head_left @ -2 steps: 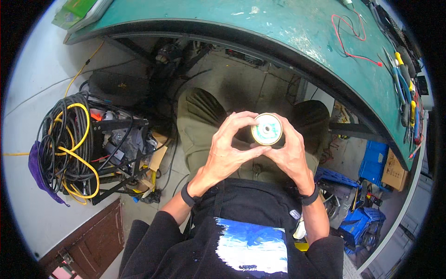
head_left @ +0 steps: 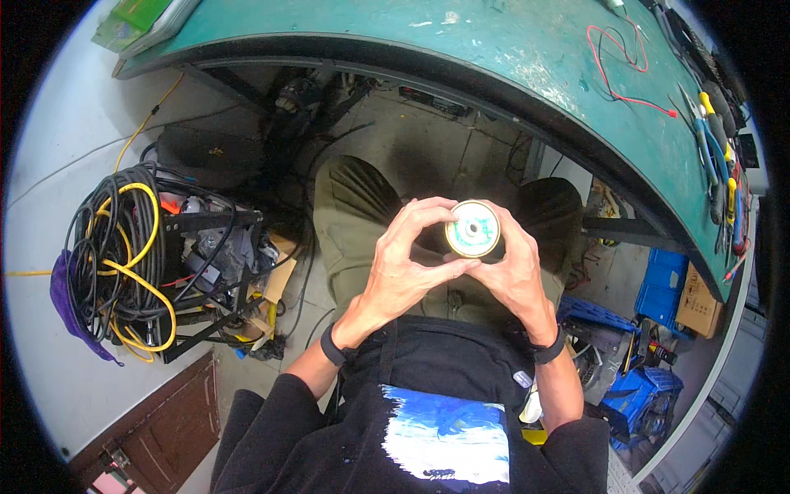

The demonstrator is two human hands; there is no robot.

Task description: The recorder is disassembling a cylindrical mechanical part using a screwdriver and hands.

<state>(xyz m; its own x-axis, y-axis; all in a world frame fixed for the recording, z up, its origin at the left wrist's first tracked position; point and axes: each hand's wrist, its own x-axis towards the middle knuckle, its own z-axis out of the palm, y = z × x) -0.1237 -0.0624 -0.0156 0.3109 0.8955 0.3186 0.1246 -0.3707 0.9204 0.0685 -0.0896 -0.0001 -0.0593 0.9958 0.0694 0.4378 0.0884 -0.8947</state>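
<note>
One round spool (head_left: pixel 473 240), probably stiff, light-ish and best held by its rim, is sitting above the lap (head_left: pixel 354 218) between left hand (head_left: pixel 405 257) and right hand (head_left: pixel 516 265), both curling round and grasping it. Two dark wristbands (head_left: pixel 332 344) are showing; one green workbench (head_left: pixel 370 25) is standing ahead, one cable coil (head_left: pixel 123 267) lying left.

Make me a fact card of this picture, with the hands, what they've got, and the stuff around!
Thing held: round thing, pale and green face, gold rim
Left hand: fingertips at its left edge
Right hand: curled around its right side
Where: above the person's lap, in front of the table
Table colour: green
On the table, right: red and black wires, tools
Far left: black and yellow cables, tangled
Lower right: blue box beside a cardboard box
</note>
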